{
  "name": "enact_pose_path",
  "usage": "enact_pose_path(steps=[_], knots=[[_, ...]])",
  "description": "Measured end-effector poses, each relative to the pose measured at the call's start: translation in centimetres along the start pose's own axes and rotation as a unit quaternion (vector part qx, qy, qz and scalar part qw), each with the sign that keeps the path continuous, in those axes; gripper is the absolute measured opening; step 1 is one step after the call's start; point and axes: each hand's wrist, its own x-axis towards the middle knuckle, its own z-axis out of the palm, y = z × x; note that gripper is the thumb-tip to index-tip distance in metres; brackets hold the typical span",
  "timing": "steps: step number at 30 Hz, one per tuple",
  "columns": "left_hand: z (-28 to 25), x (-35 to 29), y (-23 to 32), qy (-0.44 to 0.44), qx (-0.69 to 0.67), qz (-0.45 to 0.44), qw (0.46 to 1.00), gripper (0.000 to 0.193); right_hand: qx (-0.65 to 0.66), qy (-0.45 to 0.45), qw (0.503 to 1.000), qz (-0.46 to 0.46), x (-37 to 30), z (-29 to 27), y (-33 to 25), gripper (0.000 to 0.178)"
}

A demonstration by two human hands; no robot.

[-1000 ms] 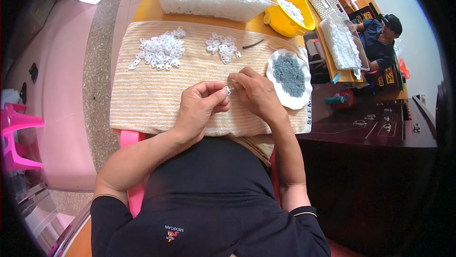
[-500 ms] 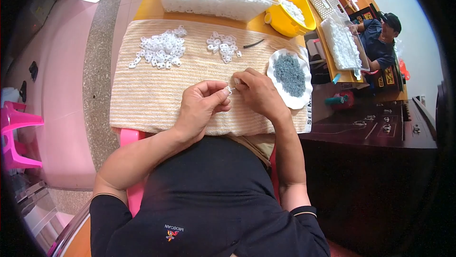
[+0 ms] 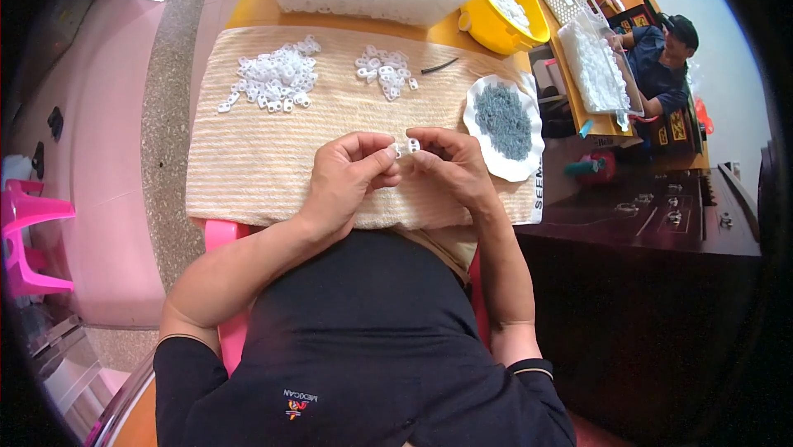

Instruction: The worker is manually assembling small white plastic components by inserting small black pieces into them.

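My left hand (image 3: 345, 176) pinches a small white plastic piece (image 3: 398, 150) between thumb and fingers, which cover most of it. Close beside it, my right hand (image 3: 456, 168) grips another small white plastic piece with holes (image 3: 414, 145). The two pieces sit almost side by side above the striped beige towel (image 3: 264, 162); whether they touch I cannot tell. Beyond my hands lie a large pile of white plastic pieces (image 3: 277, 75) and a smaller pile (image 3: 386, 71). A thin dark stick (image 3: 439, 66) rests to the right of the smaller pile.
A scalloped white plate (image 3: 520, 168) of small grey-blue pieces stands right of my right hand. Behind the towel are a clear bin (image 3: 363, 2) of white pieces and a yellow basin (image 3: 537, 26). Another person (image 3: 661, 63) sits at the far right beside a filled tray (image 3: 596, 75).
My right hand has turned and its fingers now show a white piece with holes, held up beside the left hand's piece. The left hand has barely moved.
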Motion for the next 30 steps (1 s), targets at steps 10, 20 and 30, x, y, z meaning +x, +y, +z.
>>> enact_pose_path(steps=[10,20,30], knots=[[-0.02,0.08,-0.16,-0.009,0.017,-0.001,1.000,0.018,0.085,-0.003,0.996,0.010,-0.38,0.04,0.21,0.033],[0.14,-0.02,0.03,-0.011,0.022,-0.013,1.000,0.015,0.089,-0.016,0.996,0.013,-0.57,-0.05,0.00,0.035],[0.01,0.07,0.02,-0.022,0.031,-0.024,0.999,0.017,0.066,-0.016,0.998,-0.001,-0.65,0.00,-0.28,0.033]])
